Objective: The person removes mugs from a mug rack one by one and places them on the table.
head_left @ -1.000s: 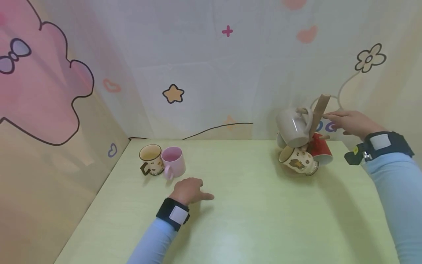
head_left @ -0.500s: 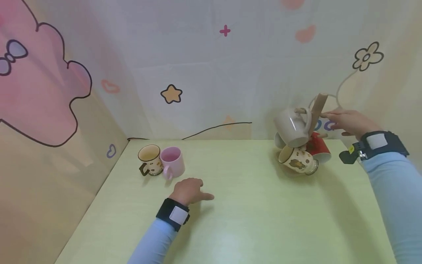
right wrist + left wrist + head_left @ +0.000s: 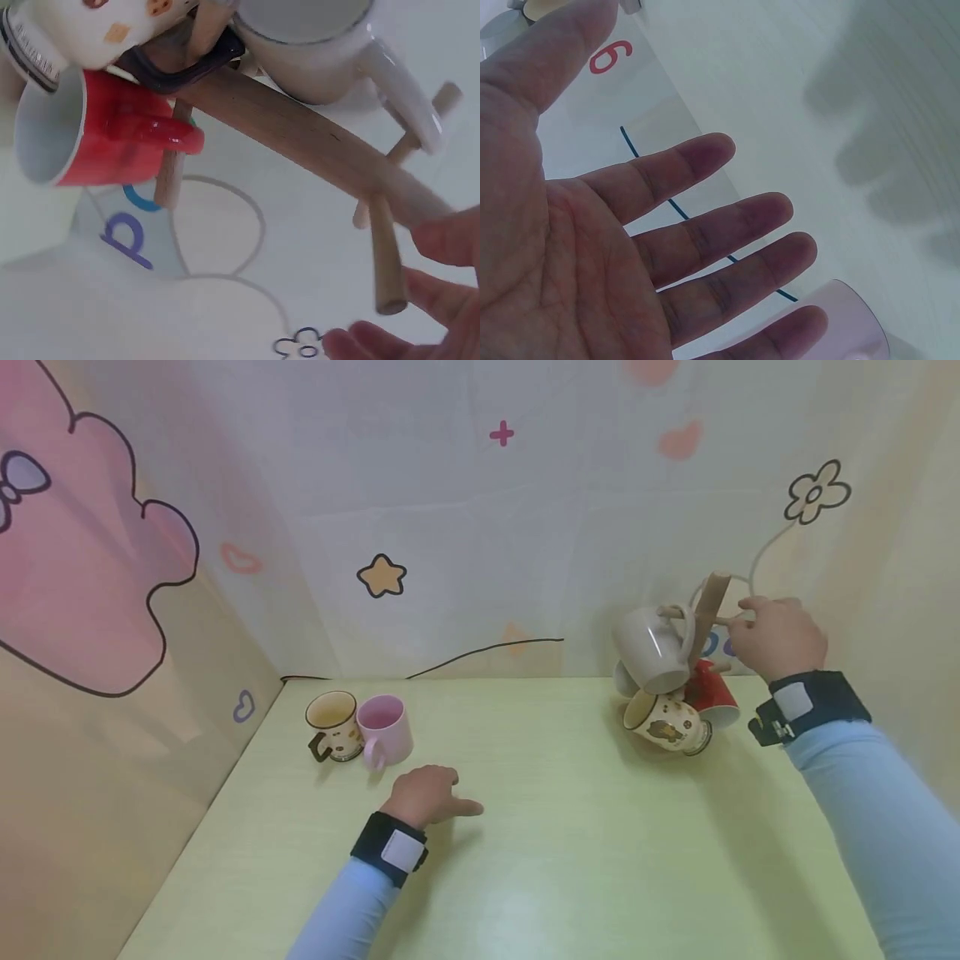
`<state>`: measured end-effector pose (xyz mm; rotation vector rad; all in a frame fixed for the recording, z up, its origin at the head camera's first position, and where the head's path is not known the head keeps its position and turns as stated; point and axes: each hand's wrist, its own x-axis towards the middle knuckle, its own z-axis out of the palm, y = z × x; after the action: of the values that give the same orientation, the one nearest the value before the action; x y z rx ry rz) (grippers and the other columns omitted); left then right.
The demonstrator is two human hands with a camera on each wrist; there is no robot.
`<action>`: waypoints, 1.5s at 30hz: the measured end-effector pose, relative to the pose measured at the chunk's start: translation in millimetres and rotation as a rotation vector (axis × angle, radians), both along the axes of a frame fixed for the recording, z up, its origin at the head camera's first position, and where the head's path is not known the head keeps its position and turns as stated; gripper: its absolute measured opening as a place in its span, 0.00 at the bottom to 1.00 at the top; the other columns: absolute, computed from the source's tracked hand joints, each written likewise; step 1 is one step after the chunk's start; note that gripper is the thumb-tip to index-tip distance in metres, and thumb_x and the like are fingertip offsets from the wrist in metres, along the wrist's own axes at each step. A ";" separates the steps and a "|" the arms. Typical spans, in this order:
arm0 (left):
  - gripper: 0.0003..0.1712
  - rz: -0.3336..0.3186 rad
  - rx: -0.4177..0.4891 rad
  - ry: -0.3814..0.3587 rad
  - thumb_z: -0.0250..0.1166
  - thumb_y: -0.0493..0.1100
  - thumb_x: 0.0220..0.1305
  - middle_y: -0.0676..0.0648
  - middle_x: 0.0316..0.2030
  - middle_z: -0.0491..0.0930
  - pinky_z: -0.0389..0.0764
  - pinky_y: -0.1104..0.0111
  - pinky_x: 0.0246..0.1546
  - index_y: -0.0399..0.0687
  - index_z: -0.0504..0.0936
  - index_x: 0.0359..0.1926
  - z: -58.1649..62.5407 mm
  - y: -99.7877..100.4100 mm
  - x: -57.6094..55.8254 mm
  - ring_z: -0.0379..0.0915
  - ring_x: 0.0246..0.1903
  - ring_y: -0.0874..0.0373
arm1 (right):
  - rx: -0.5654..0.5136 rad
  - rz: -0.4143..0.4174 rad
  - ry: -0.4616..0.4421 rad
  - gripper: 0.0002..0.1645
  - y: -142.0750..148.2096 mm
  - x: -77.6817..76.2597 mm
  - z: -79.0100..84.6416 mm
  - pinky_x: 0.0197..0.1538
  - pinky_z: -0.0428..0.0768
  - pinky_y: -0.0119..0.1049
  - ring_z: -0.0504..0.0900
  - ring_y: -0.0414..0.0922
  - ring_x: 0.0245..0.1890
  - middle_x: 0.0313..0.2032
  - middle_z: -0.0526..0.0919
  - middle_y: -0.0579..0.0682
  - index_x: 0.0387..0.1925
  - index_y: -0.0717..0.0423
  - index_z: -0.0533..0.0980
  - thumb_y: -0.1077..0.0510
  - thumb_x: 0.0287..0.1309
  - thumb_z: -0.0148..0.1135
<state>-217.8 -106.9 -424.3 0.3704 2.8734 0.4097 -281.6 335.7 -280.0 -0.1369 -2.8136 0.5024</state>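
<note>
My right hand (image 3: 780, 639) is beside the top of a wooden mug tree (image 3: 708, 610) at the back right. In the right wrist view its thumb and fingers lie spread around a bare peg (image 3: 388, 277), near the post; firm contact is unclear. A white mug (image 3: 652, 647), a red mug (image 3: 708, 693) and a cream patterned mug (image 3: 667, 724) hang tilted on the tree. Another pale mug, mostly hidden, shows behind the white one. My left hand (image 3: 423, 797) hovers over the table with fingers loosely extended, in front of a lilac mug (image 3: 386, 732).
A cream mug with a brown handle (image 3: 334, 725) stands upright against the lilac mug at the back left. The pale green table (image 3: 525, 827) meets a printed cloth backdrop (image 3: 450, 527) behind, with another cloth wall at the left.
My right hand has turned at the wrist and moved inward, nearer the tree's upper peg. The head view has shifted slightly to the right. My left hand and the mugs stay put.
</note>
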 end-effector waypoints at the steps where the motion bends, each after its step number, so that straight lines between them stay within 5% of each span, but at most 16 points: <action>1: 0.37 -0.002 0.000 0.001 0.71 0.65 0.53 0.43 0.45 0.84 0.79 0.55 0.38 0.40 0.83 0.51 -0.4 -0.1 0.1 0.79 0.39 0.49 | 0.021 -0.026 0.050 0.31 -4.4 0.4 -0.5 0.50 0.68 0.70 0.67 0.76 0.54 0.58 0.68 0.78 0.66 0.68 0.66 0.50 0.72 0.40; 4: 0.37 0.000 0.001 0.001 0.71 0.65 0.53 0.43 0.46 0.84 0.79 0.54 0.38 0.40 0.83 0.52 -0.9 -0.2 0.0 0.80 0.40 0.48 | 0.056 -0.074 0.161 0.31 -18.7 1.1 0.7 0.52 0.66 0.71 0.66 0.76 0.55 0.58 0.66 0.78 0.65 0.67 0.67 0.50 0.70 0.42; 9: 0.38 0.002 -0.007 0.000 0.71 0.66 0.53 0.43 0.46 0.84 0.79 0.54 0.38 0.40 0.83 0.52 -2.5 -0.3 -1.4 0.80 0.41 0.48 | 0.112 -0.086 0.210 0.29 -40.9 -1.8 5.6 0.44 0.71 0.68 0.72 0.72 0.44 0.47 0.70 0.74 0.55 0.67 0.73 0.47 0.71 0.43; 12: 0.38 0.001 -0.012 -0.001 0.71 0.66 0.53 0.43 0.46 0.84 0.79 0.54 0.38 0.41 0.83 0.52 -3.5 -0.5 -1.7 0.80 0.40 0.48 | 0.144 -0.084 0.182 0.30 -51.5 -5.1 8.1 0.37 0.74 0.66 0.75 0.69 0.36 0.42 0.71 0.72 0.46 0.69 0.73 0.43 0.71 0.43; 17: 0.38 0.000 -0.010 -0.005 0.71 0.66 0.53 0.43 0.46 0.84 0.79 0.54 0.39 0.40 0.83 0.53 -2.7 -1.2 -0.9 0.80 0.41 0.48 | 0.268 -0.097 0.064 0.46 -67.1 -14.5 11.0 0.31 0.75 0.58 0.79 0.65 0.27 0.30 0.79 0.69 0.45 0.74 0.77 0.32 0.71 0.37; 20: 0.38 -0.001 -0.013 -0.007 0.71 0.66 0.54 0.43 0.46 0.84 0.79 0.55 0.39 0.40 0.83 0.53 -2.1 -2.0 -0.8 0.80 0.41 0.49 | 0.338 -0.090 0.024 0.48 -75.6 -19.9 11.3 0.29 0.74 0.56 0.77 0.60 0.20 0.16 0.75 0.59 0.27 0.68 0.80 0.31 0.71 0.34; 24: 0.37 0.001 -0.015 -0.007 0.70 0.66 0.54 0.43 0.45 0.84 0.79 0.56 0.37 0.41 0.83 0.52 -2.3 -3.2 -0.9 0.79 0.39 0.50 | 0.381 -0.069 0.014 0.43 -83.9 -24.4 12.3 0.26 0.74 0.52 0.76 0.57 0.18 0.14 0.74 0.56 0.13 0.62 0.75 0.36 0.73 0.39; 31: 0.37 0.007 -0.010 -0.010 0.71 0.65 0.54 0.43 0.45 0.84 0.79 0.55 0.39 0.41 0.83 0.52 -2.2 -4.4 -1.2 0.79 0.39 0.50 | 0.419 -0.023 -0.006 0.32 -91.2 -32.4 11.4 0.25 0.75 0.50 0.76 0.56 0.20 0.19 0.76 0.60 0.24 0.67 0.77 0.47 0.74 0.44; 38: 0.37 0.009 -0.004 -0.015 0.71 0.65 0.54 0.43 0.46 0.84 0.79 0.54 0.40 0.40 0.82 0.53 -0.5 -4.3 -0.4 0.79 0.40 0.49 | 0.553 0.056 -0.030 0.05 -96.6 -33.7 12.0 0.26 0.78 0.54 0.77 0.56 0.23 0.23 0.78 0.61 0.30 0.67 0.79 0.66 0.54 0.63; 45: 0.37 0.007 -0.002 -0.014 0.71 0.65 0.54 0.43 0.45 0.84 0.79 0.55 0.39 0.40 0.82 0.52 -2.4 -6.2 -0.8 0.79 0.38 0.50 | 0.522 0.034 -0.015 0.05 -99.6 -36.2 9.8 0.25 0.79 0.52 0.77 0.55 0.22 0.24 0.78 0.62 0.30 0.68 0.78 0.66 0.55 0.62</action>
<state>-218.6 -113.0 -426.7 0.3558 2.8622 0.4084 -317.8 236.0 -270.2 0.0149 -2.8570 -0.2357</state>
